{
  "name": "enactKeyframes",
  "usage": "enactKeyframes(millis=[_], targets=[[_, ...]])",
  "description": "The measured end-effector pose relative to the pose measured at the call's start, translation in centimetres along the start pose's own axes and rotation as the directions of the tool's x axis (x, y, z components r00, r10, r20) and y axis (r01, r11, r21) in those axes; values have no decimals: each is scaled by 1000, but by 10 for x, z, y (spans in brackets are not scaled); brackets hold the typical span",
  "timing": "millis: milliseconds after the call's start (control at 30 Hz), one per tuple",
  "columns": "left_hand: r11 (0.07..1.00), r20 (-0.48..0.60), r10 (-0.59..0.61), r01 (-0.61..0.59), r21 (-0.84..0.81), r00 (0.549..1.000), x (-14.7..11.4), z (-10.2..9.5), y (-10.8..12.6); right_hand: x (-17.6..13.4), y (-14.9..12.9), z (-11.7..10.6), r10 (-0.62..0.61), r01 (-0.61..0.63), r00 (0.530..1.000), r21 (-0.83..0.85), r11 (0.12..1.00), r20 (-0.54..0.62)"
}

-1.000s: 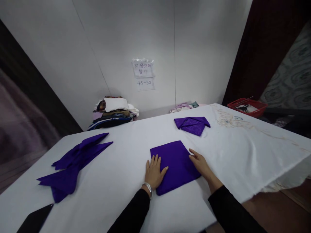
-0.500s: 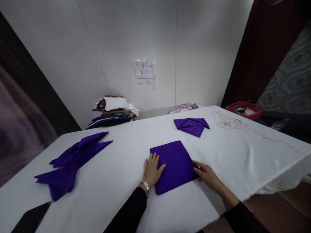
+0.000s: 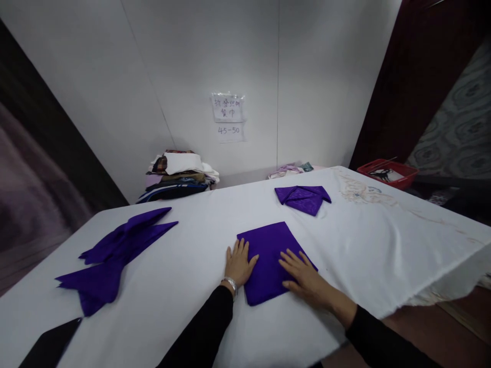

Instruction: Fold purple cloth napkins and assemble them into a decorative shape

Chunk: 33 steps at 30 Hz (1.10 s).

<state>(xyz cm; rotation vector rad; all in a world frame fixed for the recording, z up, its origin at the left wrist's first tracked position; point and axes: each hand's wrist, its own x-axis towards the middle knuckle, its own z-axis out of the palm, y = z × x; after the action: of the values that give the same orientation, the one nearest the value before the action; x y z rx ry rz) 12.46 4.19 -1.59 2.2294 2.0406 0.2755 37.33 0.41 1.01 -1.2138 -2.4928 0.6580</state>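
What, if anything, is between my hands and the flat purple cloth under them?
Nothing visible: your left hand rests on the cloth at its left edge, your right hand on its right part. The folded cloth beyond lies apart.

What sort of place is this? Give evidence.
Likely a room for working with cloth, perhaps a small workshop: a white-covered table, a flat purple cloth on it and a pile of fabrics by the wall.

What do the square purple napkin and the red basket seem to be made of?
The square purple napkin looks like matte woven cloth: its near edge seems jagged; fibre unclear. The red basket is probably smooth plastic, given its even-coloured rigid rim.
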Motion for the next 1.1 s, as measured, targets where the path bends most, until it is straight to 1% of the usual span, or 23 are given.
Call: enactKeyframes(millis=[33, 67, 133, 233, 333, 433, 533, 600, 667, 733, 800, 900, 1000, 1067, 1100], targets=[[1000, 20, -8, 9, -12, 1000, 1, -1, -1, -1, -1, 4, -5, 8, 997, -38, 999, 75], [999, 40, -20, 21, -30, 999, 3, -3, -1, -2, 0, 7, 3, 5, 992, -64, 998, 124], [997, 47, -40, 43, -60, 998, 9, -7, -2, -5, 2, 9, 16, -2, 985, -79, 997, 173], [999, -19, -28, 27, -43, 999, 17, -11, -1, -2, 1, 0, 13, -7, 979, -34, 999, 205], [999, -22, 3, -3, 33, 1000, 24, -8, -1, 16, -11, -16, -4, 6, 988, -16, 1000, 153], [995, -22, 17, -15, 99, 1000, 27, -1, -4, 49, -26, -26, -63, 67, 995, -60, 996, 75], [992, -9, 23, -22, 124, 1000, 28, 3, -7, 90, -29, -22, -103, 104, 995, -125, 987, 15], [992, 1, 17, -17, 123, 1000, 28, 3, -8, 114, -20, -14, -104, 101, 994, -164, 981, -12], [993, -5, 10, -9, 119, 1000, 28, 3, -8, 132, -3, -7, -59, 56, 998, -189, 980, -12], [993, -15, 5, -3, 119, 1000, 29, 3, -7, 142, 18, -3, 33, -33, 999, -199, 979, -2], [992, -26, 5, -1, 123, 1000, 29, 3, -7, 145, 40, -3, 126, -123, 992, -198, 972, -2], [993, -42, 8, -3, 122, 999, 30, 4, -6, 140, 67, -13, 233, -235, 972, -203, 951, -36], [994, -45, 3, 2, 110, 999, 31, 5, -6, 131, 79, -24, 318, -323, 946, -228, 919, -56], [995, -44, -1, 5, 101, 999, 31, 6, -6, 123, 77, -26, 348, -350, 936, -245, 904, -54], [995, -47, -3, 7, 97, 999, 30, 6, -6, 119, 73, -23, 335, -339, 940, -254, 906, -60]])
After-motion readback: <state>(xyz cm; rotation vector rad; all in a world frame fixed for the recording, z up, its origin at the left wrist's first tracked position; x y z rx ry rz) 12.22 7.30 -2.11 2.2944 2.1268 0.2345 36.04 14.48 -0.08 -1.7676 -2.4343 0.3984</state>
